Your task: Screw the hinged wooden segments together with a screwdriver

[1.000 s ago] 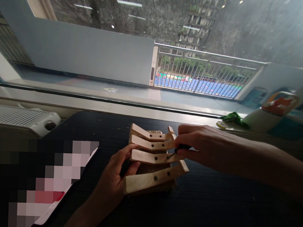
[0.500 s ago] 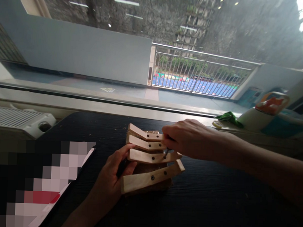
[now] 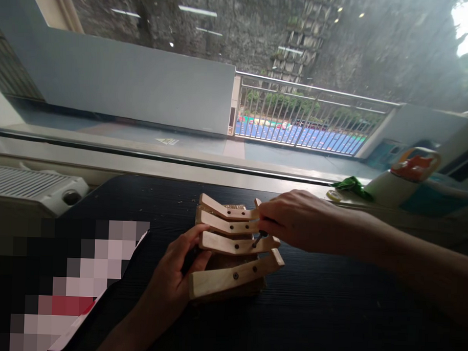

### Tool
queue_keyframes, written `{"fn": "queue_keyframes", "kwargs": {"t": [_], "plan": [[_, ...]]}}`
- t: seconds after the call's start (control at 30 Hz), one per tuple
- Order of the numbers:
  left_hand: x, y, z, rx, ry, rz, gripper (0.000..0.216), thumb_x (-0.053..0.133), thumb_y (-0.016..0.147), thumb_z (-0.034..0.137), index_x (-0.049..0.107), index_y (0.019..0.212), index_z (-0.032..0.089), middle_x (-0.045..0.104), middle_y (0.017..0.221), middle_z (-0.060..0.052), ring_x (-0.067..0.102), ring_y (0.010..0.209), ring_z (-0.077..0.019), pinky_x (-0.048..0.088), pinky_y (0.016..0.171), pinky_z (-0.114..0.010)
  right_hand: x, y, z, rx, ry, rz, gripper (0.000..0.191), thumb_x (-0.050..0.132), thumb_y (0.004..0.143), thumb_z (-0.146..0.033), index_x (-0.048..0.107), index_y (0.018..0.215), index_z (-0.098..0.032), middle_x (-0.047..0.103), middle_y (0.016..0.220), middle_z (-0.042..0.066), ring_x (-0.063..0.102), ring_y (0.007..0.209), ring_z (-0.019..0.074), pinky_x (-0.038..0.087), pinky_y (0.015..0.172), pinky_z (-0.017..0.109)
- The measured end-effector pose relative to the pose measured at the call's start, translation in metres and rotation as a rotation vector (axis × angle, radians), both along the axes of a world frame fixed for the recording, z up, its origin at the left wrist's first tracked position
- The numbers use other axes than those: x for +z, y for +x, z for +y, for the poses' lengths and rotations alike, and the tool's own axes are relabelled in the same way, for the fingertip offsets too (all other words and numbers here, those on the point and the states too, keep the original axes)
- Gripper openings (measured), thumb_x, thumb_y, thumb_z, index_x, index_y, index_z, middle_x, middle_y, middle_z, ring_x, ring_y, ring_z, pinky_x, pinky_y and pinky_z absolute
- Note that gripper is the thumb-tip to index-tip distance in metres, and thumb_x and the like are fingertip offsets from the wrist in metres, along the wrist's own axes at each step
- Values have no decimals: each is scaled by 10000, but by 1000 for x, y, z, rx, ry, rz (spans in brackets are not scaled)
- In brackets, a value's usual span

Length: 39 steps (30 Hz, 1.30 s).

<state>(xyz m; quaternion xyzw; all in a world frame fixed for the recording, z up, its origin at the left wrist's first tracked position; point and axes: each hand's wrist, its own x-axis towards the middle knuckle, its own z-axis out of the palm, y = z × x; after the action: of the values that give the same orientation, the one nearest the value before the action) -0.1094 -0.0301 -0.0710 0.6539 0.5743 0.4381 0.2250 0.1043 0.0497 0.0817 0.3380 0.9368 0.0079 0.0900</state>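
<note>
Several pale bent wooden slats (image 3: 219, 241) lie in a row across a rough brown wooden base (image 3: 231, 262), with dark screws in them. My left hand (image 3: 181, 260) grips the near side, its fingers on the left end of the third slat and the thumb below it. My right hand (image 3: 284, 215) is closed around a screwdriver (image 3: 258, 240), whose handle is mostly hidden in the fist. Its thin dark shaft slants down to the right-hand screw of the third slat. The nearest slat (image 3: 215, 285) sits at a different angle from the others.
The work rests on a black wood-grained table (image 3: 329, 307). At the left lies a pixelated flat pink-edged object (image 3: 100, 263). A white radiator (image 3: 37, 189) stands beyond it. On the windowsill are a green cloth (image 3: 352, 187) and a white bottle-like container (image 3: 395, 186).
My right hand has shifted slightly right and its grip has turned a little, with the screwdriver's tip still at the same screw. My left hand keeps its hold.
</note>
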Motion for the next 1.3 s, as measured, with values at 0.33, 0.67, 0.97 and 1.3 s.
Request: {"fn": "queue_keyframes", "kwargs": {"t": [0.33, 0.67, 0.97, 1.3], "plan": [[2, 0, -2, 30, -22, -26, 426, 499, 848, 406, 469, 1252, 276, 583, 1212, -57, 557, 1120, -224, 462, 942, -367, 8, 7, -1, 64, -127, -4, 153, 501, 795, -157, 634, 855, -202, 654, 751, 20, 547, 646, 129, 297, 551, 238], [-3, 0, -2, 25, -4, -14, 519, 509, 850, 406, 398, 1343, 288, 557, 1269, -75, 525, 1175, -242, 440, 969, -391, 16, 3, -3, -28, -41, -52, 234, 499, 838, -353, 621, 968, -202, 646, 734, 28, 547, 605, 144, 283, 538, 251], [1, 1, 1, 11, -5, 19, 428, 477, 859, 411, 477, 1266, 275, 610, 1171, -61, 586, 1064, -225, 471, 914, -376, -3, 1, -6, -13, -48, 89, 247, 393, 903, -287, 605, 855, -168, 613, 688, 22, 480, 564, 109, 269, 527, 243], [-3, -1, -1, 34, -8, 23, 409, 480, 863, 414, 470, 1256, 297, 603, 1146, -43, 591, 1047, -211, 466, 911, -358, 8, 10, 0, 24, -84, 83, 165, 466, 836, -256, 623, 876, -223, 624, 737, 10, 490, 608, 121, 255, 538, 239]]}}
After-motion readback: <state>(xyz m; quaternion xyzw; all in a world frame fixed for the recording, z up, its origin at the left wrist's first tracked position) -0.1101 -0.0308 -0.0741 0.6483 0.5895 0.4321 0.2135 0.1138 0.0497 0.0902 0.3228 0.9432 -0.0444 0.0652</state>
